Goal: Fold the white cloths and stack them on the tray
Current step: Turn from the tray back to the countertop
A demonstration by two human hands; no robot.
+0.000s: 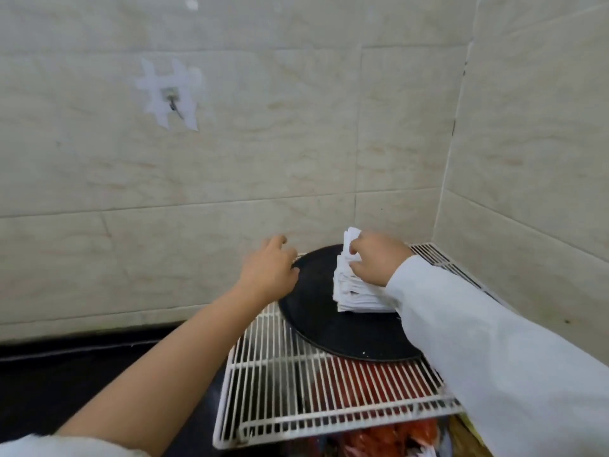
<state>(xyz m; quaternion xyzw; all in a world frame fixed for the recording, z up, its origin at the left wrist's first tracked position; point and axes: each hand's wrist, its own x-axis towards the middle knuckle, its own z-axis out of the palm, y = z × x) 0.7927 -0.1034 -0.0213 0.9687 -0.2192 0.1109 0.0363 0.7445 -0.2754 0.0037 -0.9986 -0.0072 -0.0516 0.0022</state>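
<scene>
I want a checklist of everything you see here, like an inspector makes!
Surface: white wire rack beside a dark counter.
Job's things: stack of folded white cloths on the round black tray, which sits on the rack.
Clutter: red items under the rack, too blurred to identify.
Grips: right hand holds the top of the stack; left hand rests at the tray's left rim, fingers relaxed.
Cables: nothing seen.
Surroundings: tiled wall with a taped hook.
</scene>
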